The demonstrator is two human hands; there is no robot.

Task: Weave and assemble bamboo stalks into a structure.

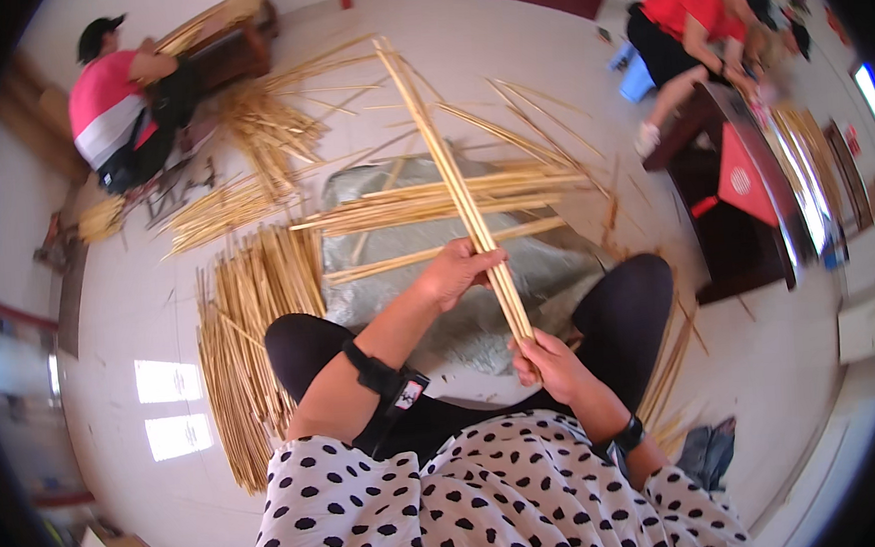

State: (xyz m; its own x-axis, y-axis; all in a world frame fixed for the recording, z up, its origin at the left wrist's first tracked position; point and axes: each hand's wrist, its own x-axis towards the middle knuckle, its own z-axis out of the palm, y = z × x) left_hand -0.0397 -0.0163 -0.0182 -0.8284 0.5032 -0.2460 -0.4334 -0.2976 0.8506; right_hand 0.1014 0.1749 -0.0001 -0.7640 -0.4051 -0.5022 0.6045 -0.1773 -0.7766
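Observation:
My left hand (465, 270) is closed around a few long, pale bamboo sticks (426, 139), held slanting away from me over my lap. My right hand (548, 362) grips the same sticks at their lower end. Beneath them, a crumpled grey-green plastic sheet (409, 295) lies between my bent knees, with loose sticks (374, 217) lying across it. A dense pile of similar sticks (237, 356) lies on the floor at my left.
A person in pink and white (112, 113) sits at back left beside scattered sticks (264, 134). A person in red (682, 18) bends over a dark wooden piece of furniture (730, 215) at right. More sticks (669, 370) and grey cloth (709, 457) lie by my right side.

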